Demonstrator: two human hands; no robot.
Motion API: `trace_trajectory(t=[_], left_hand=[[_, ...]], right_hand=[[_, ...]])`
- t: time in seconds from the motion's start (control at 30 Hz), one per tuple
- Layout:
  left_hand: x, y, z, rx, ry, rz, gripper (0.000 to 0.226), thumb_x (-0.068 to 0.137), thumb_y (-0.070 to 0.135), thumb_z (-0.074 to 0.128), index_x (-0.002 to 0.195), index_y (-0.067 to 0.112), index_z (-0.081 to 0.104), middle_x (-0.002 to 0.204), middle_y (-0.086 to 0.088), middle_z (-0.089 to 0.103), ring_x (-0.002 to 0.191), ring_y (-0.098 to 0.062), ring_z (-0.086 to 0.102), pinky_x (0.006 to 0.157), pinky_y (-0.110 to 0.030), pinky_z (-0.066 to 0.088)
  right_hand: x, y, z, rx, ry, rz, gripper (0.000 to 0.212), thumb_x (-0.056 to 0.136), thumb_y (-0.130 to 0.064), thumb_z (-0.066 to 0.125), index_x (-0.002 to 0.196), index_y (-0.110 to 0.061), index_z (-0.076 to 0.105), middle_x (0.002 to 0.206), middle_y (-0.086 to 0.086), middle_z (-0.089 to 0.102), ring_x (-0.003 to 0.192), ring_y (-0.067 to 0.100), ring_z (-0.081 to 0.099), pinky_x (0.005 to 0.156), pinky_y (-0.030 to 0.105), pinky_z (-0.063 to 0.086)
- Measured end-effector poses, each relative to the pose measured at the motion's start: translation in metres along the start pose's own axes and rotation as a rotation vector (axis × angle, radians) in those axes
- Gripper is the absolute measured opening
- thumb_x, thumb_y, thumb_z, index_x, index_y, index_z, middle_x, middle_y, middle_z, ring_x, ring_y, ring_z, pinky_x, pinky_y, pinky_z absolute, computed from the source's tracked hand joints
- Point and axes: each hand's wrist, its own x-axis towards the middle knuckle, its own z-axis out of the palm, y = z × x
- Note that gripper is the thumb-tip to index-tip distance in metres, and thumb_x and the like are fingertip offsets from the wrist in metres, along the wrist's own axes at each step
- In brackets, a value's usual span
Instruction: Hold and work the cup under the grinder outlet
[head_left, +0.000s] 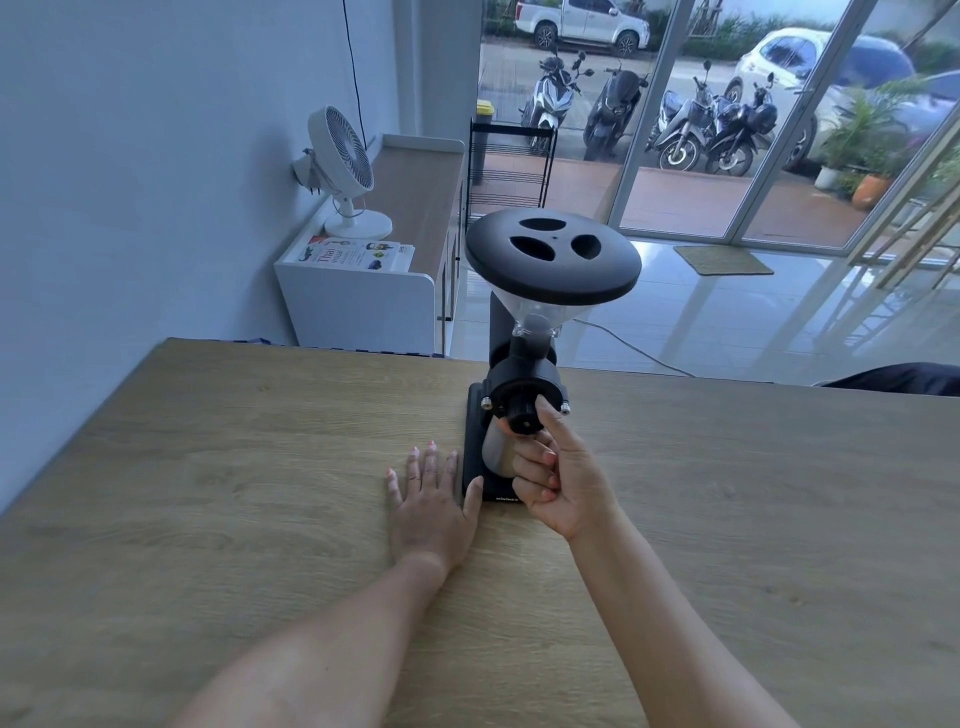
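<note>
Head view: right hand (558, 473) pinching grinder knob (523, 415); left hand (431, 499) flat on table (208, 493)

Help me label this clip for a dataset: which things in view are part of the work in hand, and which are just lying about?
In hand:
- coffee grinder
- its front knob, pinched by the right hand
- left hand, flat on the wooden table, thumb against the grinder's base

Lying about:
- white fan
- book on the white cabinet
- black rack
- doormat
</note>
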Motion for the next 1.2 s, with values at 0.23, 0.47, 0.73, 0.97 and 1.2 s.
trace_trajectory(t=[0.23,0.47,0.73,0.97,1.2], left_hand=[[0.0003,0.0005,0.0017,-0.003,0.009,-0.001,0.073,0.089,0.065,-0.007,0.153,0.033,0.004,0.164,0.001,-0.003,0.150,-0.021,-0.011,0.120,-0.052,-0.005],[0.0013,-0.0013,0.0029,-0.002,0.013,-0.003,0.073,0.088,0.066,-0.007,0.153,0.033,0.004,0.165,0.001,-0.003,0.150,-0.021,-0.011,0.120,-0.052,-0.006],[0.0016,-0.0018,0.0042,-0.005,0.014,0.001,0.073,0.088,0.066,-0.007,0.153,0.034,0.004,0.165,0.001,-0.003,0.150,-0.021,-0.011,0.120,-0.052,-0.006],[0.0017,-0.0016,0.0041,-0.014,0.012,0.002,0.073,0.089,0.066,-0.006,0.154,0.034,0.004,0.164,0.002,-0.004,0.150,-0.021,-0.012,0.120,-0.052,-0.006],[0.0020,-0.0020,0.0052,-0.018,0.020,0.001,0.075,0.088,0.067,-0.008,0.154,0.034,0.004,0.164,0.001,-0.003,0.150,-0.021,-0.012,0.119,-0.052,-0.006]], right_hand=[[-0.0011,-0.0004,0.0000,-0.004,-0.005,-0.006,0.045,0.092,-0.048,0.059,0.098,-0.004,0.068,0.043,-0.009,0.031,0.031,0.002,0.023,0.028,0.016,0.021],[-0.0001,-0.0001,0.0002,-0.030,0.000,-0.007,0.043,0.088,-0.048,0.065,0.095,-0.006,0.067,0.043,-0.009,0.030,0.031,0.002,0.022,0.028,0.017,0.020],[0.0011,0.0001,-0.0020,-0.039,-0.004,-0.007,0.044,0.080,-0.049,0.075,0.098,-0.010,0.063,0.044,-0.009,0.030,0.032,0.003,0.022,0.028,0.017,0.021],[0.0016,0.0006,-0.0018,-0.046,0.015,-0.007,0.043,0.079,-0.048,0.076,0.095,-0.011,0.061,0.044,-0.009,0.030,0.031,0.003,0.022,0.027,0.018,0.022],[0.0004,-0.0008,0.0017,-0.075,0.028,-0.015,0.037,0.081,-0.048,0.073,0.083,-0.013,0.061,0.044,-0.009,0.030,0.031,0.003,0.022,0.028,0.017,0.020]])
